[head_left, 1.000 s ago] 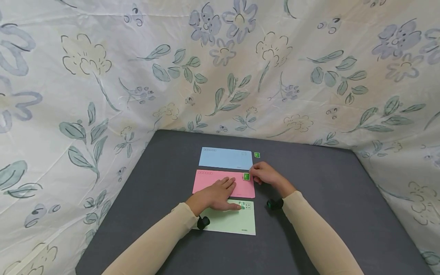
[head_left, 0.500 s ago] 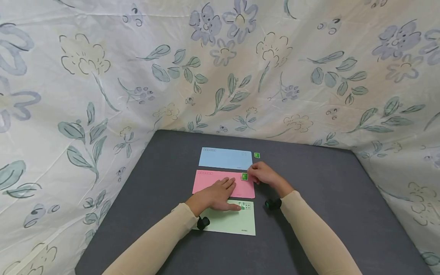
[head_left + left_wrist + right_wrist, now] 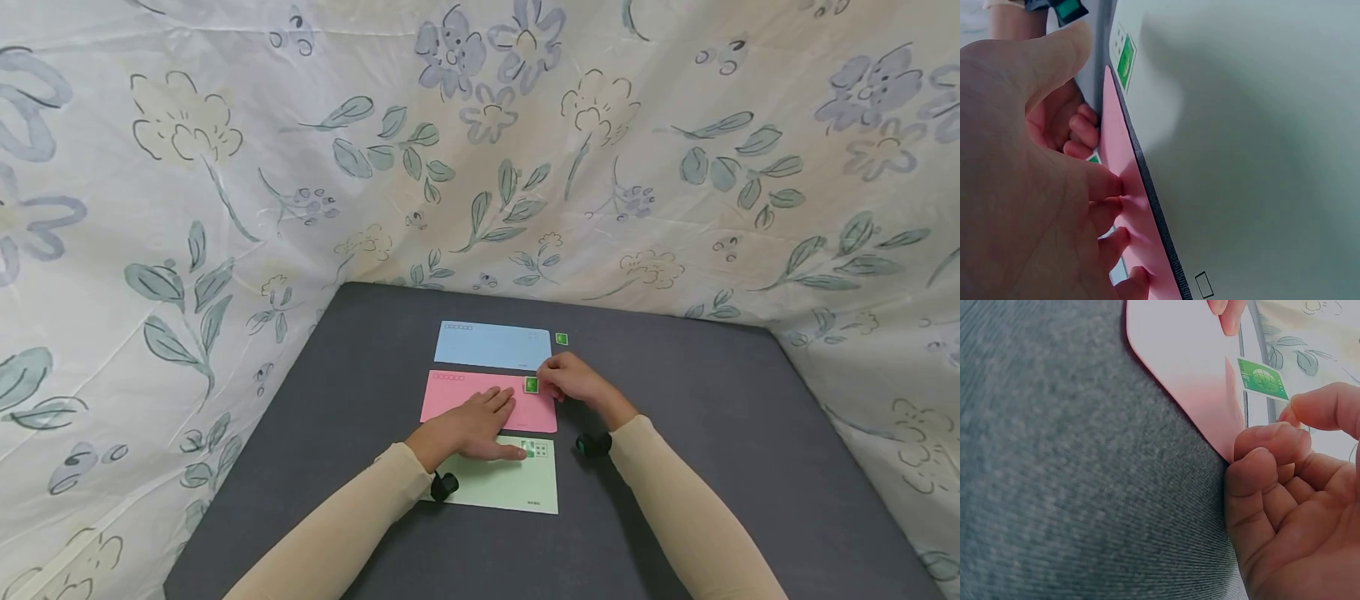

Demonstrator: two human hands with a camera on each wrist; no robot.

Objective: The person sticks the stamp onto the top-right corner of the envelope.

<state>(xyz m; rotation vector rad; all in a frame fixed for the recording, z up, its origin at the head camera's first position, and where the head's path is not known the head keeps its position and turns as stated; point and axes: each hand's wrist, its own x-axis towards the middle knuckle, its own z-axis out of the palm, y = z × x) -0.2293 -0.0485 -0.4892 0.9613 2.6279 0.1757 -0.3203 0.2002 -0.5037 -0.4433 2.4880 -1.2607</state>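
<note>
My right hand [image 3: 573, 379] pinches a small green stamp [image 3: 1263, 379] by one edge between thumb and forefinger. In the head view that stamp is over the upper right corner of the pink envelope [image 3: 450, 400]. My left hand [image 3: 480, 427] lies spread flat, its fingertips pressing on the pink envelope. Its thumb reaches over the light green envelope [image 3: 510, 487], close beside a stamp [image 3: 1125, 61] in that envelope's upper right corner. The left palm hides part of both envelopes.
A blue envelope [image 3: 491, 345] lies beyond the pink one, with a loose green stamp [image 3: 562, 339] just right of it. All rest on a dark grey table [image 3: 697, 400]. Flower-patterned cloth [image 3: 480, 167] hangs behind and at the sides.
My right hand has slid slightly left, carrying the stamp further in over the pink envelope's corner. My left hand has stayed in place.
</note>
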